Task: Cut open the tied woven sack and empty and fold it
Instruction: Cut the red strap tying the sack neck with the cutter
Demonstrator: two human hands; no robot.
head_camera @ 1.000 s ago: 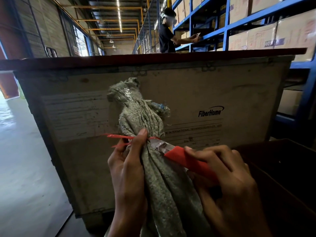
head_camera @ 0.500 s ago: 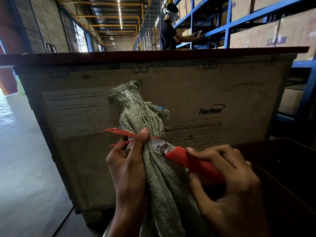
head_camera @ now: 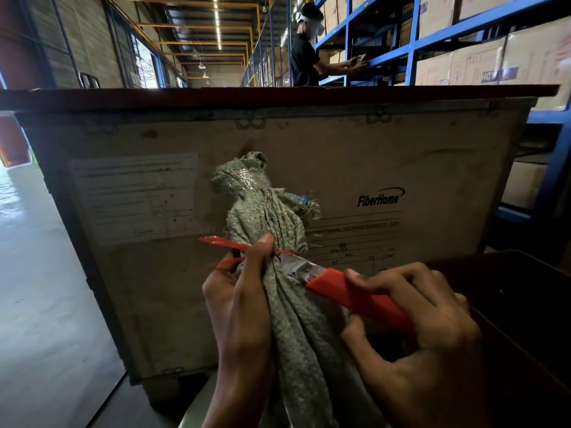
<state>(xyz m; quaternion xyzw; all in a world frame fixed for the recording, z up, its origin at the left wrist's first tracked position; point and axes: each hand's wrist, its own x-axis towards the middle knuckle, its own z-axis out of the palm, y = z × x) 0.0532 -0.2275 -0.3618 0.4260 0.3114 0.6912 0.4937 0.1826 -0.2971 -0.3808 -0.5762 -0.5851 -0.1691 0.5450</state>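
The woven sack (head_camera: 296, 319) stands upright in the near middle, its bunched neck cinched by a red tie (head_camera: 228, 244). The left hand (head_camera: 241, 310) wraps closed around the neck from the left, thumb tip pressed on the tie. The right hand (head_camera: 423, 332), on the sack's right, is closed around a red utility knife (head_camera: 355, 296), whose blade touches the neck just below the tie. Behind stands a large crate (head_camera: 401, 156).

Crate (head_camera: 401, 156) on concrete floor (head_camera: 40, 288)

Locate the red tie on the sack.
Centre of the head view: the red tie circles the sack neck, above the left hand, beside the cutter blade.
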